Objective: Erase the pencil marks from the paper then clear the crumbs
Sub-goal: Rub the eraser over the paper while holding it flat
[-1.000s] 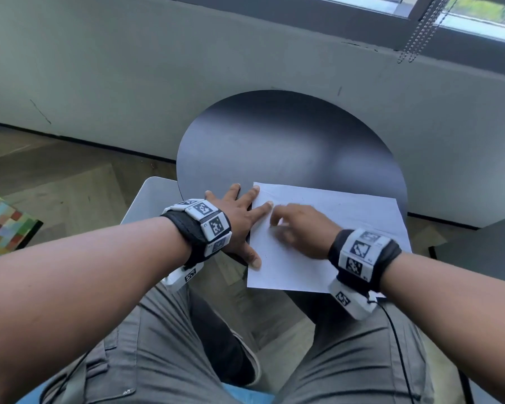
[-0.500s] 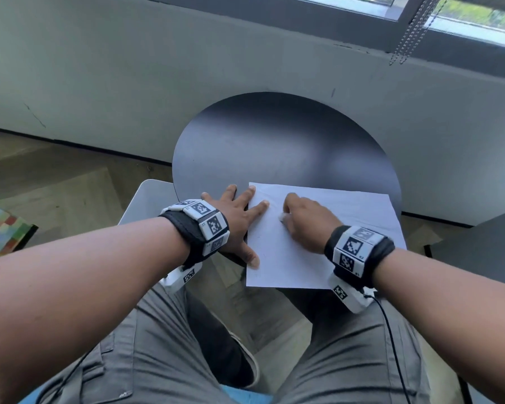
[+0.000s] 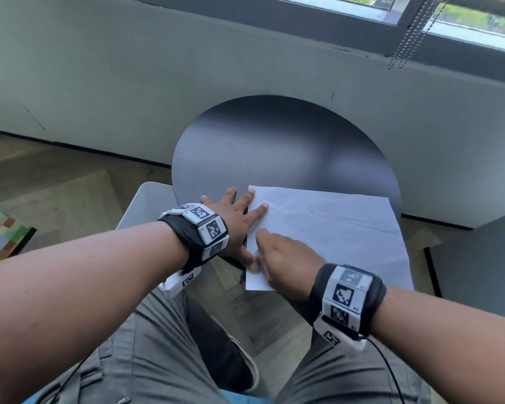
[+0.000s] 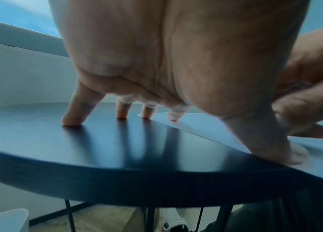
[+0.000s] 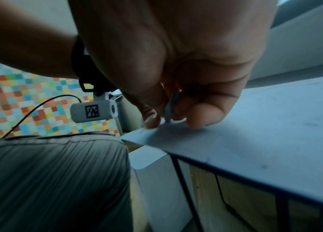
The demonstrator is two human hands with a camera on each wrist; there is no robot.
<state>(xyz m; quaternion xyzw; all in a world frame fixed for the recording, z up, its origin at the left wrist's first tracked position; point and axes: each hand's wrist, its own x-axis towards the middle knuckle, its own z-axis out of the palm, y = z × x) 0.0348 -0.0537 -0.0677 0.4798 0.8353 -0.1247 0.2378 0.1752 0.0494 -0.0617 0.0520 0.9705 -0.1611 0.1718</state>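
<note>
Right hand nearer; paper faintly marked

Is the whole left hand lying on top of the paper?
No: the left hand rests mostly on the table, only some fingertips on the paper.

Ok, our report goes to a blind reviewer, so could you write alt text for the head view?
Two hands work on a paper on a round black table: the left hand lies flat, pinning its left edge, and the right hand, fingers curled, rubs near the lower left corner.
</note>
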